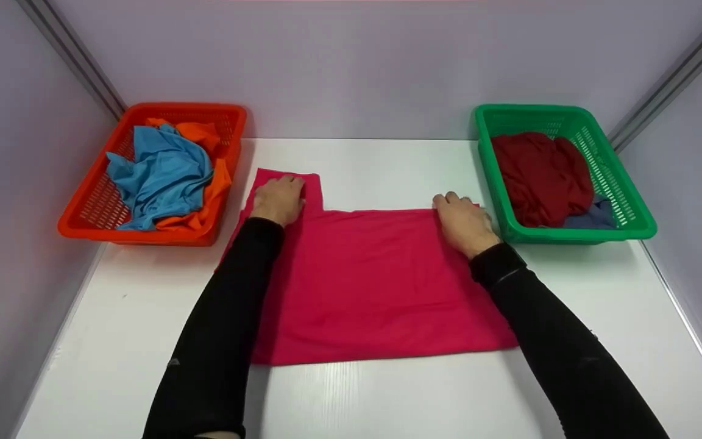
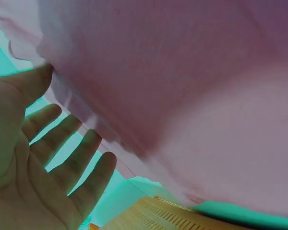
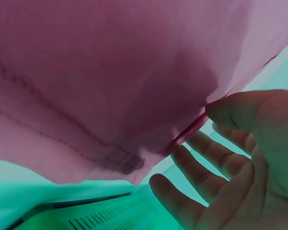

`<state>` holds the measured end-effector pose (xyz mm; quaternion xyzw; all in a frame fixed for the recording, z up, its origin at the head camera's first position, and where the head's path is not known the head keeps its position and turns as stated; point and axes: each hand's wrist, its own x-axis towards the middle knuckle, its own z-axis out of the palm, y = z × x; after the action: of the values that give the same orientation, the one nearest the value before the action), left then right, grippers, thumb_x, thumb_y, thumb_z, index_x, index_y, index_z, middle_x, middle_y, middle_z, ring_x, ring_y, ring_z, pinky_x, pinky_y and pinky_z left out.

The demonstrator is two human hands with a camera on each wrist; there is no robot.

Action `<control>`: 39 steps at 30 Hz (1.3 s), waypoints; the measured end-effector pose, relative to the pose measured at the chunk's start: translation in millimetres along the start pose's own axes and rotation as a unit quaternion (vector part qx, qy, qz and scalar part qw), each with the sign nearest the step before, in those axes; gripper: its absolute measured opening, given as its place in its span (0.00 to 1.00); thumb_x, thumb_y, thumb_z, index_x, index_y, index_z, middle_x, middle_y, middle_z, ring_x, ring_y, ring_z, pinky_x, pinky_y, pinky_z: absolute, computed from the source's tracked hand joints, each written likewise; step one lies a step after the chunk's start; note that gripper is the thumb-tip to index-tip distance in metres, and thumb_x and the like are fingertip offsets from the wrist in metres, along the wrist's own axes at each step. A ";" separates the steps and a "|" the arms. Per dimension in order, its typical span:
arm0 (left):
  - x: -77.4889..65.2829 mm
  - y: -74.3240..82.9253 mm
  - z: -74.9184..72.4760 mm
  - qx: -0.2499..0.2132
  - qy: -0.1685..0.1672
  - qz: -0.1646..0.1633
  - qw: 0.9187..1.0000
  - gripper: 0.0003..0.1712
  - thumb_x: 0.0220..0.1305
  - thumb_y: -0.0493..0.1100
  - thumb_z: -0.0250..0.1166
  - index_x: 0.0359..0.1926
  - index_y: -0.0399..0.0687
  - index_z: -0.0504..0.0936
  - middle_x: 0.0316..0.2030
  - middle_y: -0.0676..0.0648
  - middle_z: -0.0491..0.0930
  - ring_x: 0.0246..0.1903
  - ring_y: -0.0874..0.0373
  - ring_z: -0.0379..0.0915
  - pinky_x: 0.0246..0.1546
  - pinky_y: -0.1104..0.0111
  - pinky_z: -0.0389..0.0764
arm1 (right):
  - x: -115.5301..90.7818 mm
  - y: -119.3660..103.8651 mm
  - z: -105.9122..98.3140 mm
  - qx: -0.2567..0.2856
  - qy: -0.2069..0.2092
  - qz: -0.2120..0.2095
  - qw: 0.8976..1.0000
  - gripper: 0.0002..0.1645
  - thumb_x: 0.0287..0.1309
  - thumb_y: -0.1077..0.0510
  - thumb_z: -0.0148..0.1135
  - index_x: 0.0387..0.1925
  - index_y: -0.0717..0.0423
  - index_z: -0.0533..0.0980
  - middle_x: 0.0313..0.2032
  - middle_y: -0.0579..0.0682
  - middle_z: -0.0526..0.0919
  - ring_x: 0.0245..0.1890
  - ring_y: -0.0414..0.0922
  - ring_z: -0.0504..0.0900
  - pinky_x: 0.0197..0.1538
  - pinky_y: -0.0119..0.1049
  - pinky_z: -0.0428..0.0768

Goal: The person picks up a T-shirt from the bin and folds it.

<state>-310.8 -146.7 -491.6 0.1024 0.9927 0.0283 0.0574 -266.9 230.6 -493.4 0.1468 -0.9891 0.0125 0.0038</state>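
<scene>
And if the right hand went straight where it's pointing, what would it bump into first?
Probably the back wall. Past the cloth, the right hand has only table ahead, and the green basket is off to its right. The wall's distance is hard to tell.

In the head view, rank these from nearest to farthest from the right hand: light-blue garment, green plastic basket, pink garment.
From the right hand:
1. Pink garment, directly under it, touching.
2. Green plastic basket, just to its right.
3. Light-blue garment, far left, in the orange basket.
</scene>
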 end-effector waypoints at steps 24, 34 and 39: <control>13.6 -12.1 -2.9 0.065 0.052 -0.012 0.996 0.20 0.73 0.38 0.60 0.63 0.41 0.76 0.55 0.32 0.83 0.61 0.30 0.75 0.70 0.42 0.61 | 9.9 -3.0 5.5 -0.055 0.031 0.010 0.998 0.09 0.71 0.71 0.51 0.45 0.68 0.78 0.44 0.67 0.84 0.46 0.65 0.85 0.44 0.60 0.87; -1.4 -15.5 -36.0 0.071 0.064 0.005 0.995 0.14 0.71 0.45 0.67 0.52 0.45 0.87 0.45 0.37 0.84 0.48 0.35 0.81 0.58 0.45 0.80 | -5.8 2.0 -6.4 -0.087 0.040 -0.017 0.995 0.04 0.68 0.71 0.56 0.41 0.64 0.76 0.37 0.65 0.85 0.39 0.64 0.86 0.35 0.57 0.87; -7.0 -41.5 -37.9 0.016 0.131 0.122 0.984 0.10 0.72 0.45 0.67 0.47 0.44 0.86 0.39 0.40 0.84 0.41 0.43 0.80 0.47 0.54 0.83 | -15.5 2.6 -14.6 -0.084 0.040 -0.025 0.995 0.03 0.65 0.72 0.59 0.38 0.63 0.77 0.36 0.64 0.84 0.36 0.64 0.86 0.32 0.57 0.87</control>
<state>-316.8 -190.4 -456.0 0.2193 0.9720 0.0322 -0.0784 -252.8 238.0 -479.0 0.1701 -0.9817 -0.0652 0.0557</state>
